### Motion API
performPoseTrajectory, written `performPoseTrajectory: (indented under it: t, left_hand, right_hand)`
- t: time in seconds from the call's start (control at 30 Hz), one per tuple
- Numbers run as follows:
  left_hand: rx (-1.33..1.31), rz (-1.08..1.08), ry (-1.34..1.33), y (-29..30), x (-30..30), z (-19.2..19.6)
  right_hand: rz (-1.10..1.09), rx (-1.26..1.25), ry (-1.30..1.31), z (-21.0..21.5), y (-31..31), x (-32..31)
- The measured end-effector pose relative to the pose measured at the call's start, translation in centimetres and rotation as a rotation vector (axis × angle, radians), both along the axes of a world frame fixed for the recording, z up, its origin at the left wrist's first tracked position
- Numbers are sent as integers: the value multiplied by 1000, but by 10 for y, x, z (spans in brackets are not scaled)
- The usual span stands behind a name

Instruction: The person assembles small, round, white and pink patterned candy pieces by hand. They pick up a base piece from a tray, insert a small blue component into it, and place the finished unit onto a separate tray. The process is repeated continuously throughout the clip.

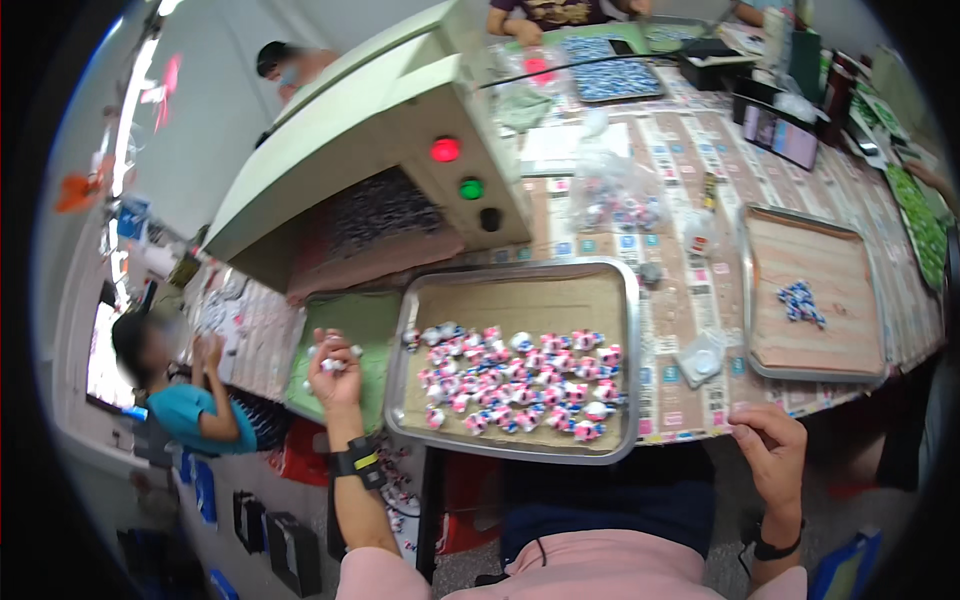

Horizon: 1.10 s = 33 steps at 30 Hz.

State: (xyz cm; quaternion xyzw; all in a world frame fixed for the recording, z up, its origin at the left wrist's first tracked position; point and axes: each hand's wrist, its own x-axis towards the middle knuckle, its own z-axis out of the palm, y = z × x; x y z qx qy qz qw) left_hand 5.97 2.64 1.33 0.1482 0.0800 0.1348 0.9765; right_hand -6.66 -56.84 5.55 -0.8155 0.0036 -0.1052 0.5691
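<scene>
At the left, my left hand [335,378] is palm up with curled fingers over a green-lined tray [372,345]. Several small white pieces [333,364] with dark spots lie in it. Right of it, a metal tray [632,360] lined with tan cloth holds many small pink, white and blue figures [520,385] in a loose heap. My right hand [774,452] is beside the table's front edge, its fingers curled in toward the thumb. Whatever it may pinch is too small to make out.
A cream-coloured machine [400,125] with red and green lights stands behind the trays. A second metal tray [815,355] at the right holds a small blue-and-white cluster [802,304]. Clear plastic bags [618,192] lie farther back. A person in teal [205,410] sits at the left; others are across the table.
</scene>
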Motion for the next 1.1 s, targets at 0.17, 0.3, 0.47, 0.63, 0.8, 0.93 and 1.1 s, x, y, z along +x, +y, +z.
performPoseTrajectory:
  t: [0.17, 0.3, 0.47, 0.63, 0.8, 0.93, 1.1]
  left_hand:
    - [33, -158, -188, 10, -15, -1]
    - [-9, -152, -137, -61, -33, 27]
    - [-227, -398, -162, -166, -58, 54]
    - [-462, -593, 4, -253, -70, 57]
    - [-387, -813, 127, -313, -82, 45]
    - [-405, -995, 315, -340, -91, 43]
    - [-312, -1052, 311, -353, -90, 29]
  right_hand:
    - [-106, -98, -83, 0, -32, 10]
    - [-407, -266, -105, 5, -83, 14]
    - [-495, -440, -138, -10, -126, 34]
    - [-362, -623, -88, -27, -142, 66]
    - [-311, -701, 35, -33, -140, 86]
    - [-317, -381, -68, -28, -125, 77]
    - [-144, 156, 155, -12, -83, 43]
